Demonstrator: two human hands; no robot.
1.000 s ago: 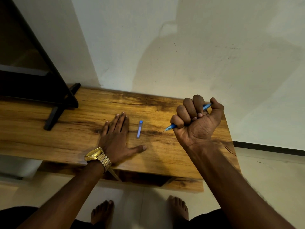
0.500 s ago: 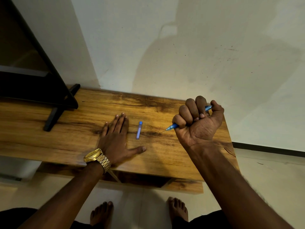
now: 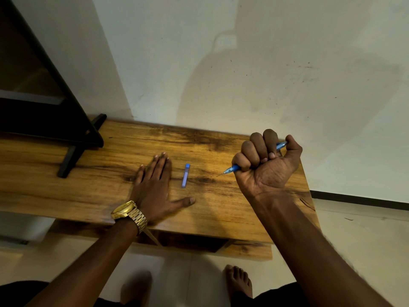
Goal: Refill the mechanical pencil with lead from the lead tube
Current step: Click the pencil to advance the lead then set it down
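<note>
The mechanical pencil (image 3: pixel 234 168) is blue and sits in the right hand (image 3: pixel 266 165), which is raised above the right end of the wooden table (image 3: pixel 99 173); the fist is turned palm toward the camera, all four fingers curled over the barrel and the thumb pressed against its upper end; the barrel runs on a slant through the fist, its cap end showing beside the thumb at the upper right, its thin metal tip pointing down and to the left, clear of the tabletop as far as the view lets one judge; whether any lead shows at the tip is too fine to tell.

The lead tube (image 3: pixel 186 175) lies flat on the wood between the two hands, a slim pale-blue stick with a darker blue cap at its far end, untouched; it lies just beside the left hand (image 3: pixel 155 187) and apart from the pencil tip.

The left hand rests palm down on the table, fingers straight and close together, pointing away from the person, the thumb spread out to the right toward the near end of the tube; it holds nothing; a gold watch (image 3: pixel 128 212) circles its wrist.

A dark frame (image 3: pixel 66 120) stands on the table's left part, against the pale wall (image 3: pixel 221 63); bare feet (image 3: pixel 238 282) show on the floor below the table's near edge.
</note>
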